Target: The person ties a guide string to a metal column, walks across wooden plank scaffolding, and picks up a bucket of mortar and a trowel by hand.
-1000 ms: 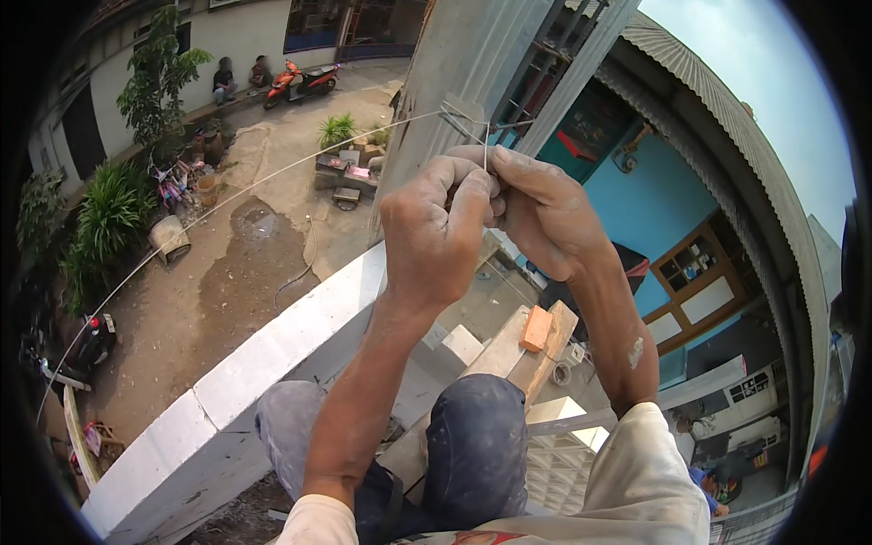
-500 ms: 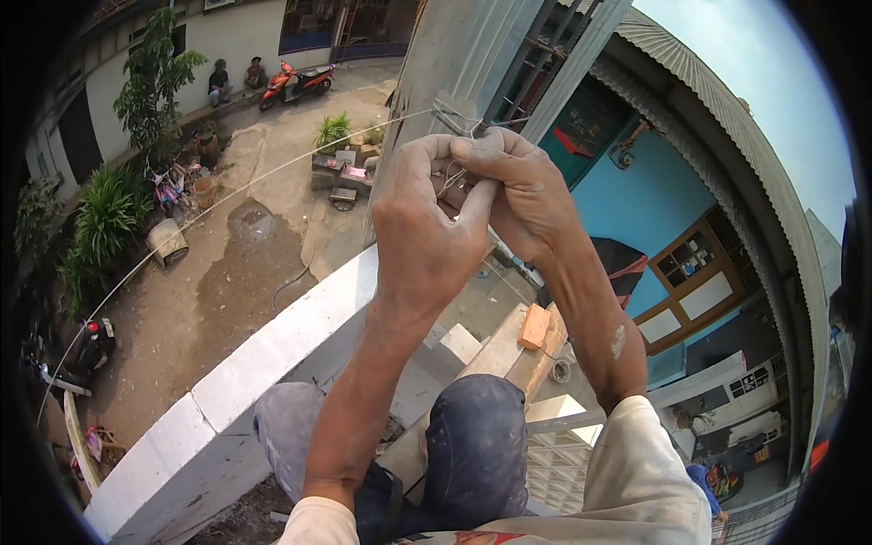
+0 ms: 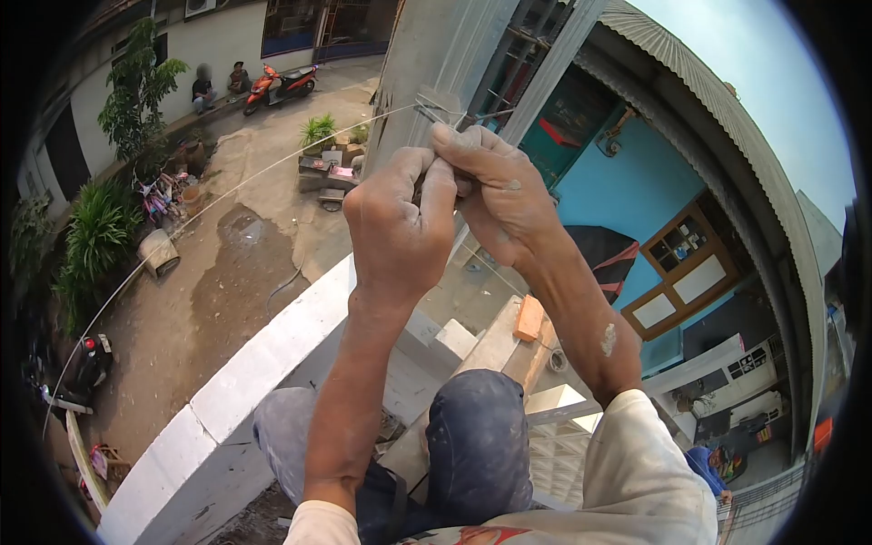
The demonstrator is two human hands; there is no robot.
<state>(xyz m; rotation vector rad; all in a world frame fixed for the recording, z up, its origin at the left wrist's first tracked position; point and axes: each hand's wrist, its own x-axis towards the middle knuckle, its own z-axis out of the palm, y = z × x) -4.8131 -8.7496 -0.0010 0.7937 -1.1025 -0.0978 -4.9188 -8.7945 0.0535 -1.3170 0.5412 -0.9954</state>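
This looks like an outdoor building site among homes: a bare white block wall (image 3: 272, 354), an orange brick (image 3: 530, 318) on planks (image 3: 495, 343), exposed steel bars (image 3: 525, 56). A blue house wall (image 3: 636, 182), corrugated roof (image 3: 699, 100) and dirt yard (image 3: 163, 318) (a red motorbike (image 3: 272, 89) stands beyond) adjoin; the dim lower-right space (image 3: 761, 456) may be a porch.

You have one left hand (image 3: 400, 222) and one right hand (image 3: 500, 186) up, two in all, and two knees (image 3: 479, 436). You can count one string (image 3: 381, 115), one grey post (image 3: 445, 54) and one orange brick (image 3: 529, 319). Farther off, you can make out two motorbikes (image 3: 282, 88) and three other people (image 3: 203, 88): two seated, one in blue.
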